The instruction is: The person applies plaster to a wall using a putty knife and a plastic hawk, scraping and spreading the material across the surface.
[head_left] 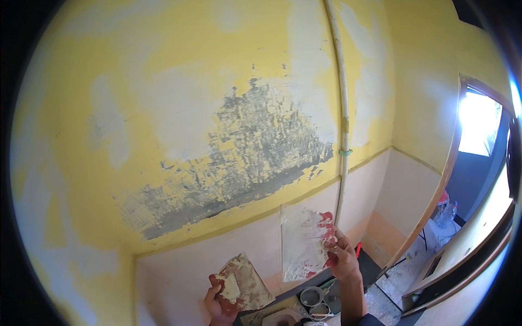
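At the bottom middle, my left hand (216, 307) is closed on a red-handled spreader (247, 282) with a metal blade smeared with pale putty. To its right, my right hand (343, 261) grips a wider spreader (302, 244) by its putty-caked red edge, its pale, smeared rectangular blade held upright in front of the lower wall tiles or panel. Above both tools is a yellow wall (157, 43) with whitish patches and a large flaking grey area (261, 136) of exposed plaster.
A vertical pipe (340, 81) runs down the wall. Below are a dark counter (367, 261) and several round containers (311, 296). At the right, a wood-framed doorway (451, 152) shows a bright window (479, 122), plastic bottles (446, 217) and a dusty floor beyond.
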`<state>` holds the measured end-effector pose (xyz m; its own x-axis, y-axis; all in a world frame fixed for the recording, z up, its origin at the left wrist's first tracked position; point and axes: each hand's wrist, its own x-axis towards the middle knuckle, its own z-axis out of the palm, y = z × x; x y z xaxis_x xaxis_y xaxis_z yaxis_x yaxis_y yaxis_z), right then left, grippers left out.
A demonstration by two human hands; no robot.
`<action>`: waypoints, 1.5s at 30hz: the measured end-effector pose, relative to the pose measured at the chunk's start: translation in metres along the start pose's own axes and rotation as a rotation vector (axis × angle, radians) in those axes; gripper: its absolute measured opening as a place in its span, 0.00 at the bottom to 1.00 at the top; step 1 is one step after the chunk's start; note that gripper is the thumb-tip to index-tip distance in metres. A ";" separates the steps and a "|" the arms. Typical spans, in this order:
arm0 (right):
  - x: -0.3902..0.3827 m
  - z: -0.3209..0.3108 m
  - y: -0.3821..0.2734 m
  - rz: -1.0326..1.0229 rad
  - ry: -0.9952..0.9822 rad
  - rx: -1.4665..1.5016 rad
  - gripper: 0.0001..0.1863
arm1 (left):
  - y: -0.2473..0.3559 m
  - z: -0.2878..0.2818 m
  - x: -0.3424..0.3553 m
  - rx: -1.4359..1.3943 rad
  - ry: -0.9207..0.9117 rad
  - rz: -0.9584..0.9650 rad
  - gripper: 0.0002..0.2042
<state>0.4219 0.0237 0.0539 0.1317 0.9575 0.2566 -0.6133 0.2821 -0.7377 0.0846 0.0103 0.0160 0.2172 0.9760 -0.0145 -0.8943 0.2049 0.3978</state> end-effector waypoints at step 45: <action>0.206 0.070 -0.122 -1.559 0.129 -1.514 0.25 | -0.083 0.067 0.078 0.224 0.214 0.102 0.25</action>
<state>0.4698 0.1825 0.2406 -0.1452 -0.0467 0.9883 0.9119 0.3812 0.1520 0.2017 0.0643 0.0429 0.0222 0.9888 -0.1474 -0.7939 0.1071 0.5986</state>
